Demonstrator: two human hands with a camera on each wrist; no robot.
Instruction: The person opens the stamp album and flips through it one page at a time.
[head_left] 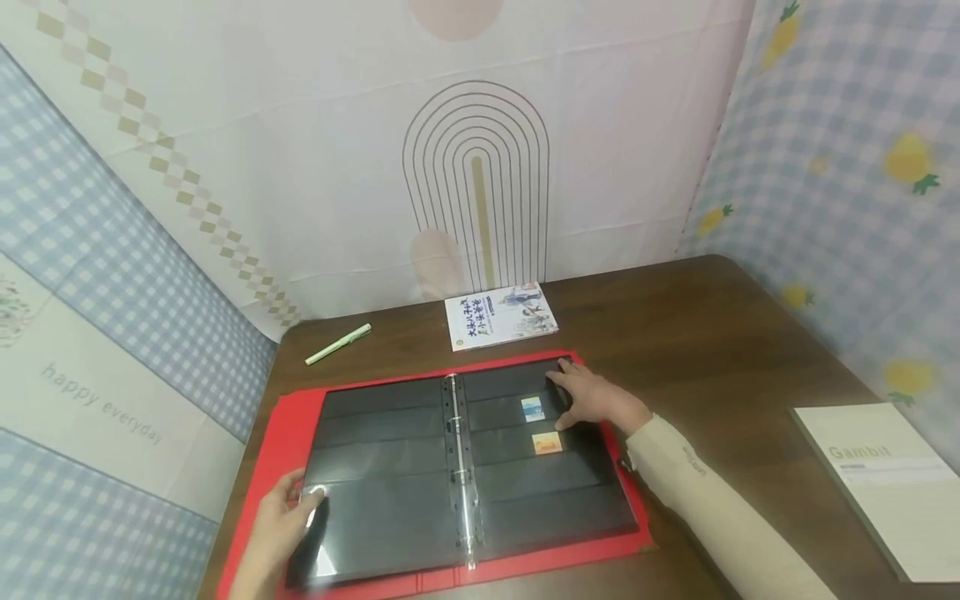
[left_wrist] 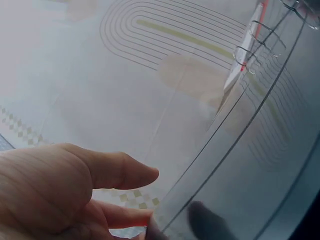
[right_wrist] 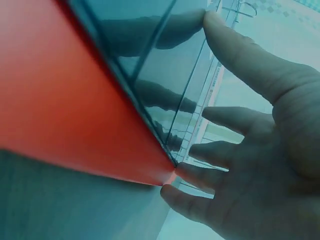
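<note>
In the head view, a red binder (head_left: 288, 433) lies open on the brown table (head_left: 720, 333), in the middle and near the person. Its black pages (head_left: 390, 483) have horizontal pockets, and metal rings (head_left: 459, 467) run down the middle. Two stamps sit in pockets of the right page: a blue stamp (head_left: 532, 408) above and an orange stamp (head_left: 547, 442) below it. The right hand (head_left: 592, 396) lies flat on the top right part of the right page, fingers spread and straight, just beside the blue stamp. It grasps nothing. The left hand (head_left: 281, 521) is at the lower left corner of the left page, thumb on the shiny surface near the edge. A booklet (head_left: 500, 315) lies behind the binder, a green pen (head_left: 338, 343) to the left of it, and a white book (head_left: 892, 483) at the right edge of the table.

In the left wrist view, the left hand (left_wrist: 60, 195) is very close to the glossy page (left_wrist: 240, 180), which reflects the wall pattern. Thumb and one finger are near the page edge, only slightly bent. I cannot tell if they pinch the page or only touch it.

In the right wrist view, the right hand (right_wrist: 250, 145) is open, with fingertips (right_wrist: 212, 22) touching the dark page (right_wrist: 150, 65) near the red cover (right_wrist: 65, 110) corner. The fingers are reflected in the page.
</note>
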